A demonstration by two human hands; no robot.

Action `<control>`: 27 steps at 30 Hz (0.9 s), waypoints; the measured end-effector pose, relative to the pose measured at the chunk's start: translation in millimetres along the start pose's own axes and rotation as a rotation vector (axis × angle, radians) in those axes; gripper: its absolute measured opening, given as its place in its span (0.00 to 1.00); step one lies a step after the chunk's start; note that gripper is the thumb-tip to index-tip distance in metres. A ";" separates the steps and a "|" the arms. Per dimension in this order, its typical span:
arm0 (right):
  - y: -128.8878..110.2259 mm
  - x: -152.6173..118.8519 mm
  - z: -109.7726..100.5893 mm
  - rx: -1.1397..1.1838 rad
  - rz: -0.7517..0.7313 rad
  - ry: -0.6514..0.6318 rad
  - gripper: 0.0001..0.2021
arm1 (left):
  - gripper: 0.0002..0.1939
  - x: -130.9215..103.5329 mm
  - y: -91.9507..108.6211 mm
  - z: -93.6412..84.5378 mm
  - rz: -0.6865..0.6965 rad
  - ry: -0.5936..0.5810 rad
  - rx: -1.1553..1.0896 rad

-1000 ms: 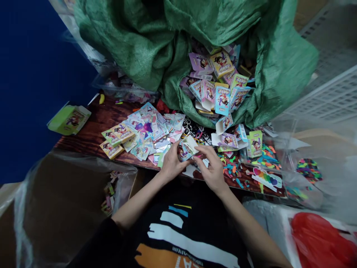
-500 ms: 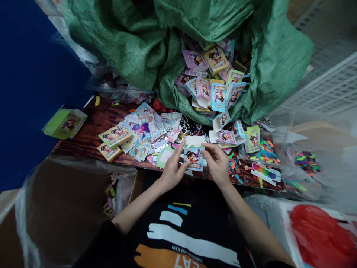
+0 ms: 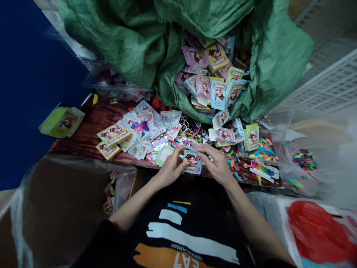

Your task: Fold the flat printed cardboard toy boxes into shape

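A small blue card box (image 3: 193, 165) with a cartoon girl printed on its front is held upright between my two hands, just above the table's front edge. My left hand (image 3: 173, 166) grips its left side, thumb on the front face. Fingers of my right hand (image 3: 214, 162) close over the top edge and right side, where the flap is folded down. Behind the box lie white and coloured small trinkets (image 3: 192, 130). Left of it spreads a heap of printed cards (image 3: 147, 124), with a green-edged card (image 3: 164, 154) nearest my left hand.
A green woven sack (image 3: 134, 48) at the back spills cartoon boxes (image 3: 217, 93). Stacked boxes (image 3: 113, 136) sit left on the wood-patterned table (image 3: 89, 130). A plastic-lined carton (image 3: 55, 197) stands below left; a red plastic bag (image 3: 318, 227) lies below right.
The box's white top flap, raised before, is now folded down under my right fingers. My right hand has moved left over the box top.
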State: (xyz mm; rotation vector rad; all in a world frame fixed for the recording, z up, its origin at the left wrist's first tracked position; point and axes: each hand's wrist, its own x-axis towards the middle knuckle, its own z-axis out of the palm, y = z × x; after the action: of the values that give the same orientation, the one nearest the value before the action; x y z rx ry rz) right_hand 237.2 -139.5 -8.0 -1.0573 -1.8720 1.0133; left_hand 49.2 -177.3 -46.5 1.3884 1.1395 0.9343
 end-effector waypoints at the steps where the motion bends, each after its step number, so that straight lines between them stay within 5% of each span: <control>1: -1.1 1.3 0.0 0.009 -0.006 -0.013 0.09 | 0.23 -0.8 -0.8 1.1 -0.030 0.013 -0.040; 9: 6.6 4.9 1.4 0.186 0.322 0.053 0.13 | 0.29 -0.6 -4.3 0.1 -0.111 -0.050 -0.094; 27: 16.8 3.1 -14.3 0.221 0.373 0.042 0.14 | 0.33 1.5 -6.2 8.9 0.008 -0.090 0.029</control>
State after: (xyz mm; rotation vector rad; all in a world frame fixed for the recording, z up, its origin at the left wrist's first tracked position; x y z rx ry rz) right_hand 253.7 -127.0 -16.4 -1.3080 -1.5170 1.3636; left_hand 57.2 -178.2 -53.9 1.4453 1.0842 0.8555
